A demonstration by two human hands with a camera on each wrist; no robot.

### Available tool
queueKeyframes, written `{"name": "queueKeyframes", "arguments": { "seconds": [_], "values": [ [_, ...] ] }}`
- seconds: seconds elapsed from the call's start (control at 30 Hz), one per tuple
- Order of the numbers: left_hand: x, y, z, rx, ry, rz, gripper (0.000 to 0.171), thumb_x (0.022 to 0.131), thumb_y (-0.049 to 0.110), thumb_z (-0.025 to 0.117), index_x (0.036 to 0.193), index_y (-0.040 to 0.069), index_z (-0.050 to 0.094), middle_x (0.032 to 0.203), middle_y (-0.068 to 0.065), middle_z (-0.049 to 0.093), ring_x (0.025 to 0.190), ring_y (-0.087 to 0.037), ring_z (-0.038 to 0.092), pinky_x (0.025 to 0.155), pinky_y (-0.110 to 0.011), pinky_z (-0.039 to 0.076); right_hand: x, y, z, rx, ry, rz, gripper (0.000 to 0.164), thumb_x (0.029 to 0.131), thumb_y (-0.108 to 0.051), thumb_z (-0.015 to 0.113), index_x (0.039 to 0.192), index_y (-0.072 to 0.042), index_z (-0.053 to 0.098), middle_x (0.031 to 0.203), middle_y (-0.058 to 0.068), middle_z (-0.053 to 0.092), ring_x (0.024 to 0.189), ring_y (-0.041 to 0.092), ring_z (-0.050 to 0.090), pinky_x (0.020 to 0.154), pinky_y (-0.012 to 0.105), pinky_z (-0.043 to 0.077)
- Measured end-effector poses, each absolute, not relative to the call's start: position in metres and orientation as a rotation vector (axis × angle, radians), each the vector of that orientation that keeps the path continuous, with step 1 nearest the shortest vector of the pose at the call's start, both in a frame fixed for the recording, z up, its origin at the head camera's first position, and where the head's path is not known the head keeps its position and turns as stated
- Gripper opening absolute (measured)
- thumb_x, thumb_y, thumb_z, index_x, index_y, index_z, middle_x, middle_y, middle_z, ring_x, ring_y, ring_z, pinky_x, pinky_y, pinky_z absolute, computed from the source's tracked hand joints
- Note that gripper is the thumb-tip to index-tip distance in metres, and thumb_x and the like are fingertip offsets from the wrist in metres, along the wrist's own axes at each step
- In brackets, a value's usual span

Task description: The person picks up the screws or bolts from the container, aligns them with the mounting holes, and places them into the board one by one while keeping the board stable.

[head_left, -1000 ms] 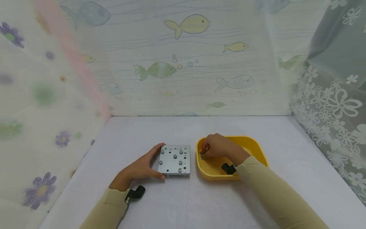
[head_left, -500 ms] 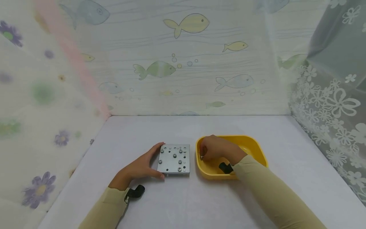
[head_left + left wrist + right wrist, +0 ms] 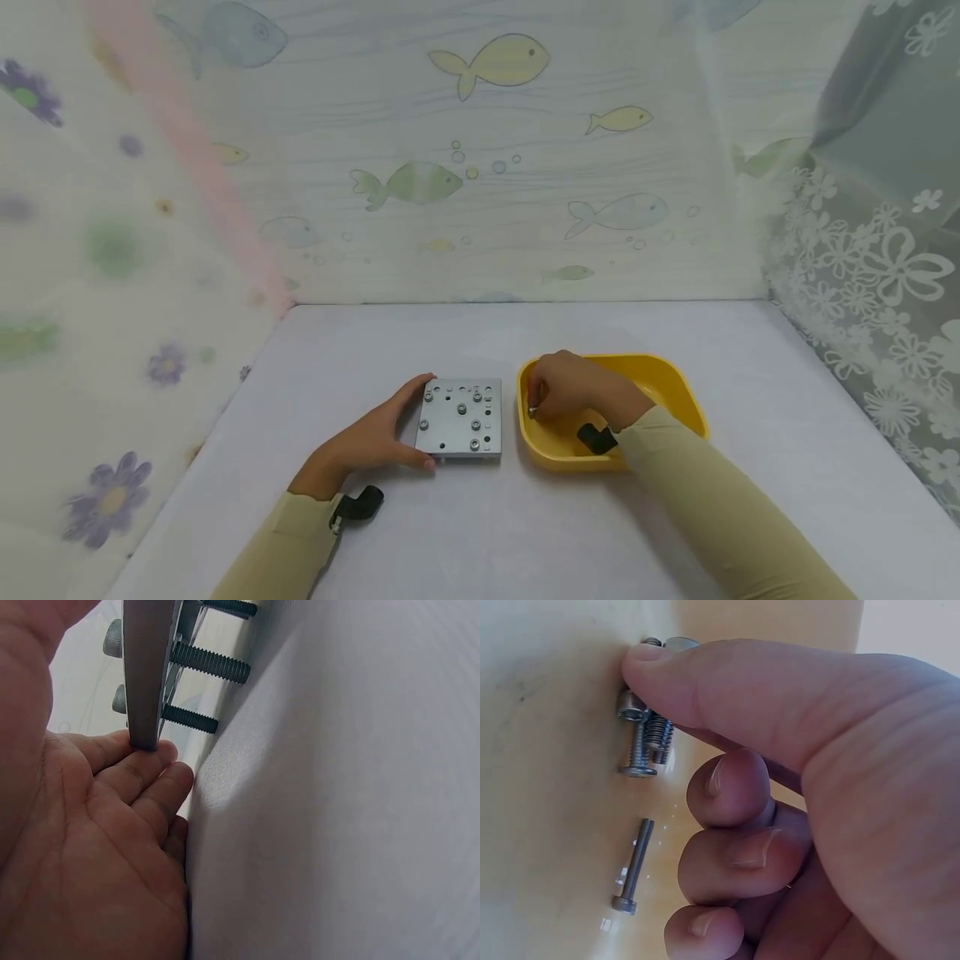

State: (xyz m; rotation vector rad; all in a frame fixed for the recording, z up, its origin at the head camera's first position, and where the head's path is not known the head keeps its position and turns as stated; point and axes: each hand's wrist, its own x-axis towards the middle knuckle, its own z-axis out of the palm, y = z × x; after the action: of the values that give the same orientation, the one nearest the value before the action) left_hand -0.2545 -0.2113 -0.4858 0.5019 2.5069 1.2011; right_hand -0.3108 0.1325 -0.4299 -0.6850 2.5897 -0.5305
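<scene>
A square silver metal plate with holes and several socket head screws lies on the table. My left hand grips it from the left, thumb at the near edge and fingertips at the far corner. In the left wrist view, threaded screw shanks stick out below the plate, and my fingers touch its edge. My right hand is inside the yellow tray at its left end. Its thumb and curled fingers pinch at a small cluster of screws; the index fingertip is hidden.
Below that cluster, a loose socket head screw lies in the tray. Black wrist cameras are worn on both wrists. White cloth covers the table, and patterned fabric hangs at the back and sides.
My right fingers shift slightly among the screws at the tray's left end. The left hand and the plate stay in place.
</scene>
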Motion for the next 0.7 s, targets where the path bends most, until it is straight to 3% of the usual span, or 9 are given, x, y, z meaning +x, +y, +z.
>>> {"name": "queueKeyframes", "arguments": {
  "seconds": [0.27, 0.7],
  "values": [
    [-0.259, -0.212, -0.486, 0.493, 2.492, 1.215, 0.135, 0.058, 0.049, 0.1, 0.165, 0.038, 0.018, 0.172, 0.01, 0.02, 0.161, -0.021, 0.012, 0.128, -0.058, 0.013, -0.312, 0.133, -0.424, -0.734, 2.602, -0.56, 0.008, 0.084, -0.016, 0.083, 0.086, -0.022, 0.079, 0.088, -0.009, 0.069, 0.086, 0.017, 0.058, 0.08, 0.032, 0.052],
    [-0.258, -0.213, -0.489, 0.469, 2.49, 1.204, 0.134, 0.059, 0.049, 0.099, 0.165, 0.038, 0.018, 0.172, 0.009, 0.019, 0.161, -0.023, 0.012, 0.128, -0.06, 0.013, -0.305, 0.151, -0.413, -0.675, 2.608, -0.784, 0.003, 0.089, -0.022, 0.08, 0.089, -0.023, 0.077, 0.075, -0.001, 0.059, 0.07, 0.016, 0.053, 0.061, 0.028, 0.043]
  ]
}}
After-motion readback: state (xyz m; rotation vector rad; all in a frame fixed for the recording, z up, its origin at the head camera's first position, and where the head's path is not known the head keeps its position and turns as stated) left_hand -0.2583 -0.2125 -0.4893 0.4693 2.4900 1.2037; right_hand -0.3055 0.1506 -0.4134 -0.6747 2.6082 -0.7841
